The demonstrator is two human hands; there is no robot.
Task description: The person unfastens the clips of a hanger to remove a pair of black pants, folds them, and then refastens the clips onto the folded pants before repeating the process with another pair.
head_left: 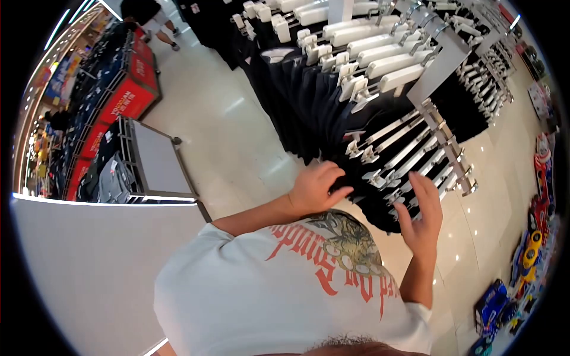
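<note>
Garments (380,215) hang from clipped hangers (402,77), seemingly for easy browsing, beside a half-curled left hand (316,187), grip unclear, and an open, empty right hand (423,224).

On my feed's left side, a red display panel (126,99) carries "YOUXUAN" in pale capitals, with a line of Chinese characters under it that I can't make out. Another red panel (93,141), nearer along the same rack, repeats the brand, smaller and harder to read. The white T-shirt (285,291) at the near side bears red blackletter print, upside down to me; I pick out "On" and what looks like "Sund", the rest lost in folds. Posters (64,74) at far left are too small to read.
</note>
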